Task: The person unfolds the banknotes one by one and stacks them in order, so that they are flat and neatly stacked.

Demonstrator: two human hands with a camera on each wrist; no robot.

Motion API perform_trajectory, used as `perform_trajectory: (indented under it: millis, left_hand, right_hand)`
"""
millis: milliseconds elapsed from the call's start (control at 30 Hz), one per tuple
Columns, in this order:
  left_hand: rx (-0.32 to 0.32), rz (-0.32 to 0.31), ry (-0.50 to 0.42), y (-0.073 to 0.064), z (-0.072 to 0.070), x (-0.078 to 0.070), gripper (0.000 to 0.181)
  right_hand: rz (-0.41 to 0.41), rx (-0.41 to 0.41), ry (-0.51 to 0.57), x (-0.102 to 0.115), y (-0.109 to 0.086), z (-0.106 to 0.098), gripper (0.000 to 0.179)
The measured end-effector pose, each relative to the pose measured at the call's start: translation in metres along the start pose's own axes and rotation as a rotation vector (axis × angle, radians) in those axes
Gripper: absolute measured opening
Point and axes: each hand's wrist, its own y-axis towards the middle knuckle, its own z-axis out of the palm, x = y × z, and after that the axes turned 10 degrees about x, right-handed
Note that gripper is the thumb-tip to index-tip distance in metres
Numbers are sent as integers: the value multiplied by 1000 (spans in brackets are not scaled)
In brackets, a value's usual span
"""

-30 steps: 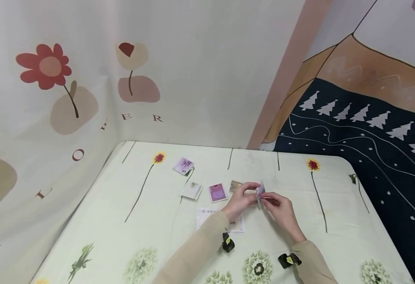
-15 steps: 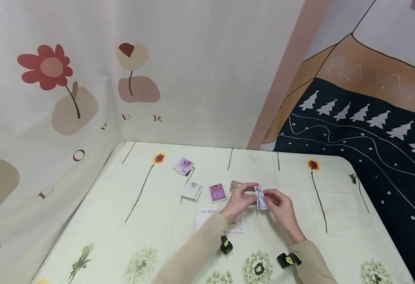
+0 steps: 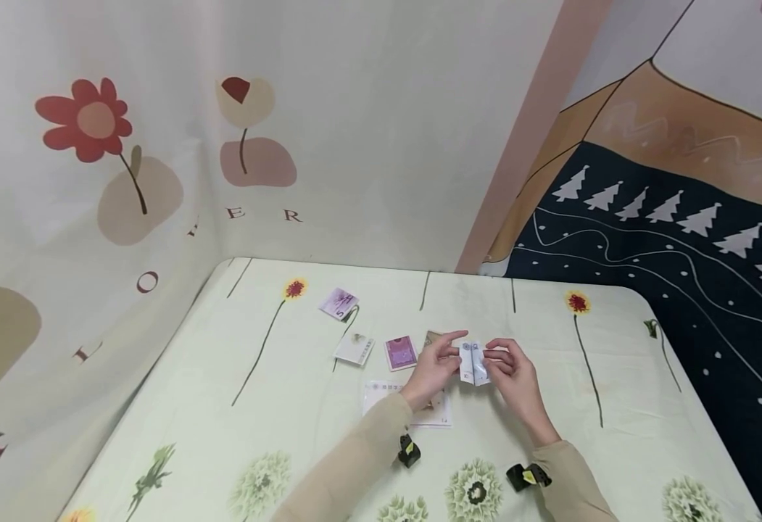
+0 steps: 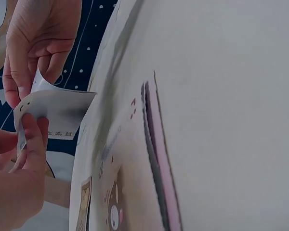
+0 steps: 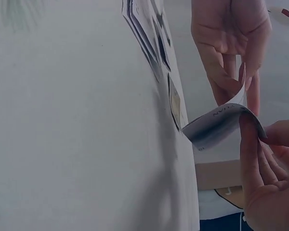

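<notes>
Above the table, a small bluish-white printed banknote is pinched between both hands. It has a crease down its middle. My left hand pinches its left side between thumb and fingers, with the index finger raised. On the right side, my right hand holds it with thumb and fingertips. Seen from the left wrist, the banknote curves, and the right wrist view shows printed letters on the banknote. Partly behind the left forearm lies a stack of larger notes, its layered edges visible in the left wrist view.
Several folded notes lie left of the hands: a purple one, a whitish one, a magenta one and a brownish one partly behind the left hand. A flower-print cloth covers the table; printed curtains hang behind it.
The banknote has turned from nearly edge-on to facing the head camera and spread apart at its crease. My left hand has shifted slightly left, its index finger lifting.
</notes>
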Motion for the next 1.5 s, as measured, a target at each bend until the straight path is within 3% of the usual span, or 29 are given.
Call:
perform_trajectory:
  millis: [333,467,600,1067,1333,1500]
  left_hand:
    - [-43,10,42,-8,-9,4,29]
    - [-71,2,47,-12,-16,2,27]
    - [-87,33,92,-16,-23,-1,25]
    - [-125,90,198,-29,-39,-7,24]
    - [-134,53,218,-51,-43,-45,25]
    - [-159,41,180,-45,-57,-20,26]
  right_hand:
    - [-17,-37,1,1,0,2,15]
    - [20,-58,-1,2,-1,1,14]
    - [61,-74,-18,5,-2,1,14]
    - [45,-33,-155,-4,0,2,13]
    - [-4,-33,-211,-7,2,2,10]
    - [-2,-11,-201,-4,2,3,10]
